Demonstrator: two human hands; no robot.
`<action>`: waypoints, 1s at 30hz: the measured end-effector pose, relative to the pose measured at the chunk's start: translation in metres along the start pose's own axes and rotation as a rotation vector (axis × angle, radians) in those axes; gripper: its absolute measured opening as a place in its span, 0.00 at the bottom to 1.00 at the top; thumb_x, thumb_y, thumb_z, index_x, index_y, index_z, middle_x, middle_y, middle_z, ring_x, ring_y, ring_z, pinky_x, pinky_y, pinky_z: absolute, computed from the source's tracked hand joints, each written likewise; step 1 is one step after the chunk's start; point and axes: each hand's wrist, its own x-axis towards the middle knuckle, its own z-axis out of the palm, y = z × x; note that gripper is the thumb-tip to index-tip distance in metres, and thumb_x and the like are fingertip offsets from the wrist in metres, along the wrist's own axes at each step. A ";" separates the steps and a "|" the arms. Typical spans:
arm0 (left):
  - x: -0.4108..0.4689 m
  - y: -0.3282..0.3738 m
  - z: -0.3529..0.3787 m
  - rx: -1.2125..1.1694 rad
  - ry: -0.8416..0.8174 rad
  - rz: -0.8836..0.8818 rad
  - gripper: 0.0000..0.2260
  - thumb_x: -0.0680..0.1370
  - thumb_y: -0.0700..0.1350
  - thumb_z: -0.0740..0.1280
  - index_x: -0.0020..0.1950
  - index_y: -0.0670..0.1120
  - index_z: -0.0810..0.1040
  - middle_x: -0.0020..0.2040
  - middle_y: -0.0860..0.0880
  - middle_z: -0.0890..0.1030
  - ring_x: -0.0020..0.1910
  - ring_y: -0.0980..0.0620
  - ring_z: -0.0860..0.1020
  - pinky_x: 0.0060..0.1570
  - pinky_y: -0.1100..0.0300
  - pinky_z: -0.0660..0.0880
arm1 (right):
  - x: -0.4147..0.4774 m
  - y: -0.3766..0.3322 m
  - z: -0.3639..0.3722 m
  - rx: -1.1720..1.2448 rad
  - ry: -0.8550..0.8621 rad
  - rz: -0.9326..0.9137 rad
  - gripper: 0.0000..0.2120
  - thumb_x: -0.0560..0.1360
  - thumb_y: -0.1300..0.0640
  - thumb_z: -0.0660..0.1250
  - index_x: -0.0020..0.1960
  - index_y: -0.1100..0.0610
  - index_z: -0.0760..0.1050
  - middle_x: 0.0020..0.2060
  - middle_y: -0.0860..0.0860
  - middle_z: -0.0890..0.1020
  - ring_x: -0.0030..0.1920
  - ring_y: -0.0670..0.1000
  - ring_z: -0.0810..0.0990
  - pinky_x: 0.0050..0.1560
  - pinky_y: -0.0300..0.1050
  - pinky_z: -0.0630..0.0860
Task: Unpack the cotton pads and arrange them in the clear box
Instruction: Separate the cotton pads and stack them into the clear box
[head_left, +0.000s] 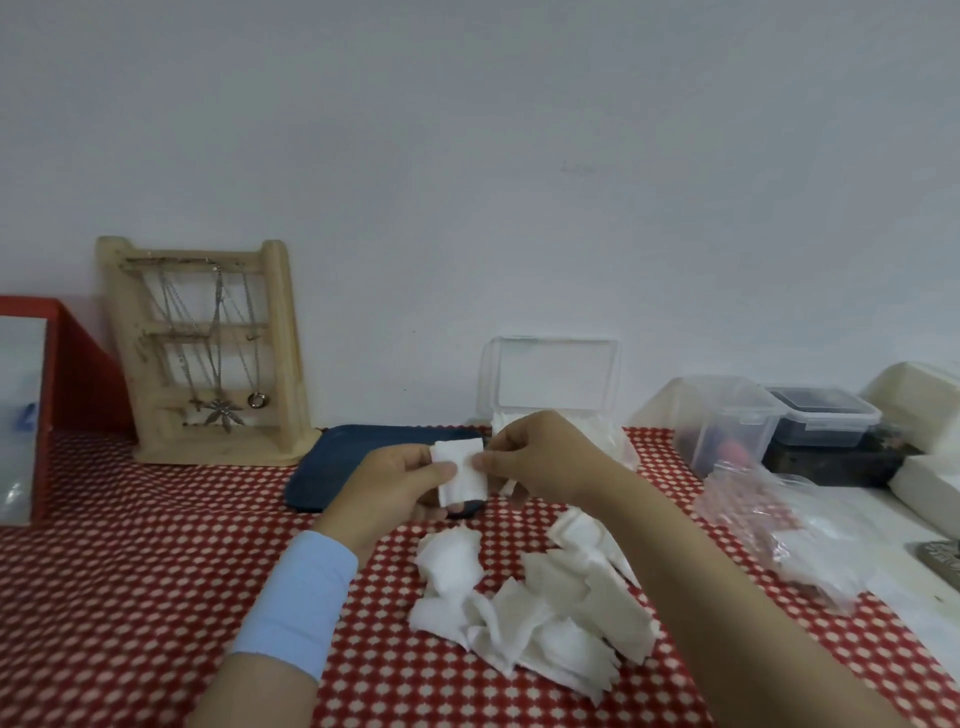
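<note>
Both hands (L hand (397, 480), R hand (540, 457)) pinch one cotton pad (460, 470).

A plain white wall (519, 156) rises behind a table covered in red-and-white patterned cloth (130, 571), under dim light.

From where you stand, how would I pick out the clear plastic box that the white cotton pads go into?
Look along the white wall at the back of the red checked tablecloth, just right of the dark blue tray. The clear plastic box stands there, behind the right hand. Unlike the shut clear tubs further right, its lid stands upright and open.
</note>
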 end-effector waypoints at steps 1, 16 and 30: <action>0.004 -0.003 -0.007 -0.007 0.041 -0.006 0.05 0.81 0.40 0.68 0.54 0.43 0.84 0.49 0.42 0.87 0.45 0.46 0.87 0.43 0.57 0.82 | 0.002 0.000 0.007 -0.075 0.005 -0.022 0.09 0.77 0.52 0.72 0.43 0.57 0.85 0.39 0.52 0.87 0.34 0.47 0.82 0.37 0.42 0.81; 0.013 -0.007 -0.016 0.023 0.182 0.091 0.05 0.82 0.41 0.67 0.50 0.45 0.83 0.46 0.46 0.85 0.38 0.54 0.85 0.37 0.61 0.81 | -0.002 -0.005 0.030 -0.473 -0.352 -0.227 0.11 0.71 0.52 0.76 0.52 0.44 0.82 0.43 0.38 0.78 0.43 0.40 0.76 0.43 0.36 0.72; 0.018 -0.013 0.008 0.139 0.165 0.099 0.08 0.81 0.41 0.68 0.46 0.41 0.84 0.44 0.46 0.86 0.41 0.49 0.85 0.40 0.58 0.84 | 0.009 0.018 -0.014 -0.009 -0.196 -0.066 0.03 0.74 0.54 0.76 0.45 0.53 0.85 0.30 0.41 0.81 0.31 0.40 0.76 0.38 0.36 0.72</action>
